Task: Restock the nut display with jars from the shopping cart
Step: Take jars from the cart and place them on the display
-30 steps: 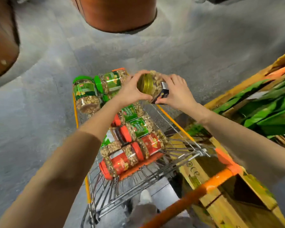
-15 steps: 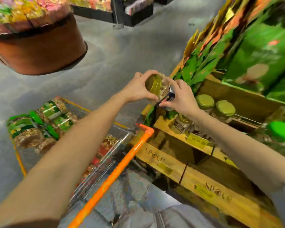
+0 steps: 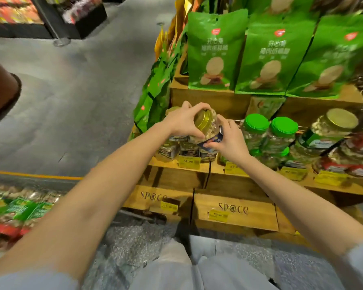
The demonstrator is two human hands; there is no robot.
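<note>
A clear jar of nuts with a gold lid (image 3: 204, 124) and a dark blue label is held tilted over the left end of the wooden nut display (image 3: 224, 178). My left hand (image 3: 181, 122) grips its lid end. My right hand (image 3: 228, 141) holds its body from the right. Under the jar stand similar gold-lidded jars (image 3: 177, 148) behind a yellow price tag. At the far left edge lie green- and red-labelled jars in the shopping cart (image 3: 15, 212), blurred.
Green-lidded jars (image 3: 268, 130) and larger jars with red labels (image 3: 344, 151) fill the shelf to the right. Green snack bags (image 3: 262, 55) stand on the tier above. Wooden crates (image 3: 235, 212) form the base. Grey floor lies left, with a brown round stand (image 3: 0, 91).
My view swung right from the cart to the display. Both hands carried the gold-lidded jar from above the cart to above the shelf's left end.
</note>
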